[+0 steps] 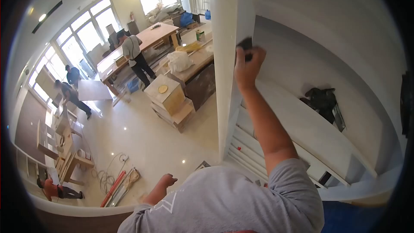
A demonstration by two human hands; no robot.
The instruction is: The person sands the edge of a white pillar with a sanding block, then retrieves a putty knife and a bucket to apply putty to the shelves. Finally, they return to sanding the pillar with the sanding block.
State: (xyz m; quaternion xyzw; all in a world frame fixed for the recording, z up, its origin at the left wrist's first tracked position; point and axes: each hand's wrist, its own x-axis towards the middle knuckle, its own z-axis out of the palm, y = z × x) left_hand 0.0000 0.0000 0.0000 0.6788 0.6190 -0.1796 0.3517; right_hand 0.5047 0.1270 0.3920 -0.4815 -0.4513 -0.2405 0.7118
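Note:
My right hand (250, 62) is raised at the end of an outstretched arm, its fingers closed around a small black block (245, 44), possibly a sanding block. The block is against the edge of a tall white cabinet panel (233, 4). My left hand (165, 184) hangs low over the floor, fingers loosely apart, and I see nothing in it. Inside the white cabinet, a dark bundle (321, 102) lies on a shelf surface.
White slats or ladder rungs (248, 153) are below my right arm. Red poles (114, 188) and a coiled cable (103, 177) lie on the shiny floor (142, 146). A boxy stack (166, 97) stands by workbenches (159, 32). Several people work across the room.

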